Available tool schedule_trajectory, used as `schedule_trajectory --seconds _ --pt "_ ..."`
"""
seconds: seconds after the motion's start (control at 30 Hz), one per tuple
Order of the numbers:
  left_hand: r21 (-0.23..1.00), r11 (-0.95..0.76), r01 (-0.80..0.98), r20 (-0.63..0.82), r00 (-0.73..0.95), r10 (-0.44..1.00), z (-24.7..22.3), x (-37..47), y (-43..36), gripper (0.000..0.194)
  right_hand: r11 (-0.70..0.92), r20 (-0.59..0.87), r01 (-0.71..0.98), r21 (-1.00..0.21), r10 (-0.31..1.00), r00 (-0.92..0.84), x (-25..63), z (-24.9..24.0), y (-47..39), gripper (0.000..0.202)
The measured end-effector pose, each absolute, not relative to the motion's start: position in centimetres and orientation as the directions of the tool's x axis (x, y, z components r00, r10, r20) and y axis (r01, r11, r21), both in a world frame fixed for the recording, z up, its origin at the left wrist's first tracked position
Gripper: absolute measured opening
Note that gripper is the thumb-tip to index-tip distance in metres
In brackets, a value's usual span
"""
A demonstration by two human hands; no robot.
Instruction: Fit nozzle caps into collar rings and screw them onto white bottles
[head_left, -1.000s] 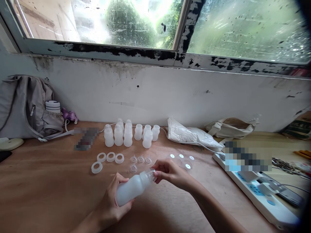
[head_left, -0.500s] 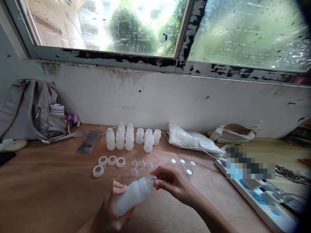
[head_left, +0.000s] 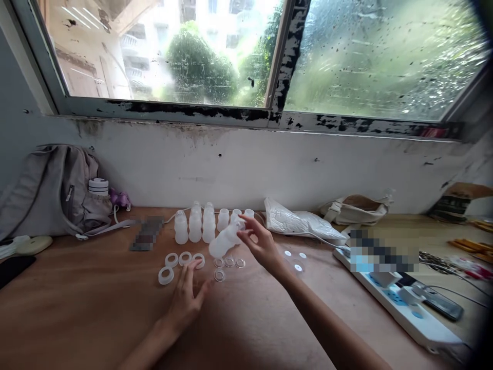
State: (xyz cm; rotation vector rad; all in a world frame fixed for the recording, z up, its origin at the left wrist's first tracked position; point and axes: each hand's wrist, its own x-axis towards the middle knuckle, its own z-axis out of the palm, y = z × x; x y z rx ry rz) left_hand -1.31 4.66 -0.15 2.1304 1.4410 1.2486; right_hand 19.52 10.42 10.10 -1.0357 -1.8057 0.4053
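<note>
My right hand (head_left: 256,241) pinches the clear top of a frosted white baby bottle (head_left: 223,242). The bottle leans, its base low on the left, in front of the standing bottles; whether it touches the table I cannot tell. Fingers apart and holding nothing, my left hand (head_left: 189,293) is over the table beside the white screw rings (head_left: 166,276). Its fingertips overlap the nearest ring (head_left: 198,260) in view; contact is unclear. Several clear nipple-shaped pieces (head_left: 219,276) lie just right of it. Clear discs with white centres (head_left: 298,267) lie beyond my right wrist.
Capped bottles (head_left: 181,228) and open bottles (head_left: 223,220) stand along the wall. A white padded bag (head_left: 288,221) and a cloth pouch (head_left: 354,210) lie at the back right. A power strip (head_left: 404,308) runs along the right, a grey backpack (head_left: 50,190) stands left.
My left hand has let go of the bottle and opened. My right hand has carried the bottle away from me, toward the standing bottles. The view has shifted slightly.
</note>
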Motion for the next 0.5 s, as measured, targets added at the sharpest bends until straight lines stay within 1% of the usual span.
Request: schedule_trajectory --seconds 0.07,0.1,0.2,0.27,0.37,0.5 --pt "0.561 -0.492 0.666 0.536 0.161 0.829 -0.5 -2.4 5.3 0.028 0.592 0.626 0.571 -0.569 0.762 -0.165 19.2 10.6 12.4 0.028" --pt "0.517 -0.512 0.686 0.553 0.189 0.811 -0.7 -2.8 5.5 0.025 0.581 0.624 0.627 -0.519 0.759 -0.186 18.9 10.8 13.4 0.026" --pt "0.426 -0.538 0.728 0.568 0.248 0.785 -1.2 -3.6 6.0 0.022 0.496 0.549 0.775 -0.392 0.802 -0.236 18.1 10.7 16.0 0.025" --pt "0.399 -0.530 0.748 0.555 0.263 0.789 -1.4 -3.7 6.0 0.021 0.449 0.507 0.816 -0.364 0.831 -0.231 17.6 10.2 17.3 0.025" --pt "0.375 -0.516 0.771 0.522 0.284 0.804 -1.5 -3.5 5.9 0.022 0.408 0.467 0.838 -0.363 0.858 -0.216 17.0 9.4 18.4 0.024" --pt "0.347 -0.521 0.779 0.517 0.305 0.800 -1.5 -3.4 5.9 0.023 0.374 0.431 0.860 -0.347 0.878 -0.208 16.9 8.5 19.1 0.026"
